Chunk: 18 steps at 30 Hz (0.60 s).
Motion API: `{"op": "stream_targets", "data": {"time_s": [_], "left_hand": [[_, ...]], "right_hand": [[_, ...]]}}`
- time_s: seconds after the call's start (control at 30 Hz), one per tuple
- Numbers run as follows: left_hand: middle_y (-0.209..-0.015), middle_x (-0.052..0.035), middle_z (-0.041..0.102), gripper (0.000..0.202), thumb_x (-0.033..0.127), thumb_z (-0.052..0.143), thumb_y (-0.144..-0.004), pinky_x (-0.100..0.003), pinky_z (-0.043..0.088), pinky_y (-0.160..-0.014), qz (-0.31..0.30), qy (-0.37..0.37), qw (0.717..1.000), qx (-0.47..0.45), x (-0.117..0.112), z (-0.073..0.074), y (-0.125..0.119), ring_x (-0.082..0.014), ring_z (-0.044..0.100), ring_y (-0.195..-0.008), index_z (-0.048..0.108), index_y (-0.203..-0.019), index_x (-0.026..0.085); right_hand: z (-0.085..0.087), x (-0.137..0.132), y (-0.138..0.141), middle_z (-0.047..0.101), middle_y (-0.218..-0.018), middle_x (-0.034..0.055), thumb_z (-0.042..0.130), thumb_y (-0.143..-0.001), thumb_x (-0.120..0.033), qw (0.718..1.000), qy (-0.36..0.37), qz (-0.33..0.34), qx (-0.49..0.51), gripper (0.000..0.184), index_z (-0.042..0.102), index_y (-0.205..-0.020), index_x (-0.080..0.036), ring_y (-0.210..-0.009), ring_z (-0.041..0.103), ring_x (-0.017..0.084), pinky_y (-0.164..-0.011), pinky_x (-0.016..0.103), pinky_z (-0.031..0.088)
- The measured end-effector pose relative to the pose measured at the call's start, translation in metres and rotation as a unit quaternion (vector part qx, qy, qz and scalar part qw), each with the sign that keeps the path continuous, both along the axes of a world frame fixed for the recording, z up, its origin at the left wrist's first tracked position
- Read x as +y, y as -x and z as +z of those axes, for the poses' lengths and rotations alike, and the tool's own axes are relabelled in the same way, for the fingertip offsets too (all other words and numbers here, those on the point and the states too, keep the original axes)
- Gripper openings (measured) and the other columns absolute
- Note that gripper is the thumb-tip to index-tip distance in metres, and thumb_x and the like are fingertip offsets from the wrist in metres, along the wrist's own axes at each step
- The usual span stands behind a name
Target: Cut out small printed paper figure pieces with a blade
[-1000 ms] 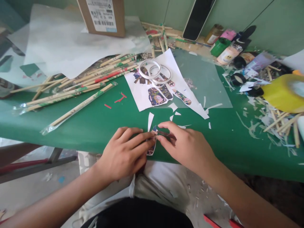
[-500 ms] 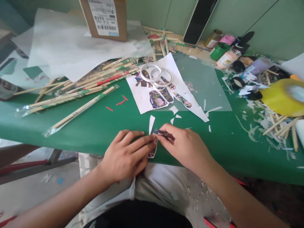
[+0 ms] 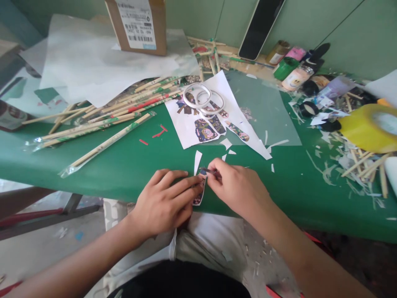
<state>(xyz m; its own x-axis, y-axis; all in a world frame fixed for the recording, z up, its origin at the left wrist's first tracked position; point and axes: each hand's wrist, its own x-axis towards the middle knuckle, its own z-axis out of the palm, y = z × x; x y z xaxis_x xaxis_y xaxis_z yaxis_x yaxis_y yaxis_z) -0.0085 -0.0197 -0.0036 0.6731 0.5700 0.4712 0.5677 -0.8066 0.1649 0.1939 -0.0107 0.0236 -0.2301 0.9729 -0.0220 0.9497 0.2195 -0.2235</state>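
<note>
Our right hand (image 3: 242,186) has curled tighter round a dark tool (image 3: 211,171), seemingly steadying it at the patterned cutout (image 3: 198,199) our loosely spread left hand (image 3: 167,199) presses onto the near table (image 3: 107,180).

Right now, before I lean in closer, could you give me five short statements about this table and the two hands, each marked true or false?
1. The left hand is on a patterned paper piece. True.
2. The right hand is holding the yellow tape. False: that hand pinches a small dark tool; the yellow tape lies far to the right.
3. Two pale rings lie overlapping on the white sheet. True.
4. The cardboard box stands on the floor. False: it stands on pale paper at the back of the table.
5. The small scraps beside the wrapped stick are blue. False: they are red.
</note>
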Motion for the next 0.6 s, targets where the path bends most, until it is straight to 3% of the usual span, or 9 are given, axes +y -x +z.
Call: {"op": "stream_targets", "data": {"time_s": [0.27,0.43,0.6], "left_hand": [[-0.120,0.0006,0.072,0.028,0.017,0.055,-0.087,-0.038,0.047,-0.081,0.002,-0.008,1.000,0.001,-0.0010,0.0009,-0.0005,-0.0213,0.064,-0.100,0.070,-0.110,0.023],[-0.122,0.0020,0.071,0.028,0.017,0.056,-0.087,-0.038,0.046,-0.081,-0.004,0.003,1.000,0.000,0.0006,0.0017,0.0000,-0.0218,0.063,-0.101,0.069,-0.111,0.021],[-0.122,0.0019,0.071,0.028,0.015,0.054,-0.088,-0.038,0.046,-0.083,-0.010,0.024,1.000,0.004,0.0015,0.0057,0.0023,-0.0211,0.062,-0.103,0.068,-0.111,0.022]], "right_hand": [[-0.0007,0.0011,-0.0031,0.065,-0.058,-0.0035,0.055,-0.089,-0.034,0.998,-0.005,0.002,0.059,0.014,0.062,-0.083,-0.023,-0.052,0.061,0.014,-0.047,0.026,0.026],[0.0010,0.0038,-0.0051,0.068,-0.063,-0.0031,0.054,-0.091,-0.029,0.999,0.025,0.005,0.043,0.011,0.063,-0.088,-0.023,-0.056,0.063,0.014,-0.048,0.026,0.028],[-0.0003,0.0044,-0.0085,0.067,-0.062,-0.0028,0.054,-0.090,-0.030,0.998,0.009,0.004,0.055,0.011,0.062,-0.088,-0.023,-0.055,0.063,0.014,-0.048,0.026,0.027]]}}
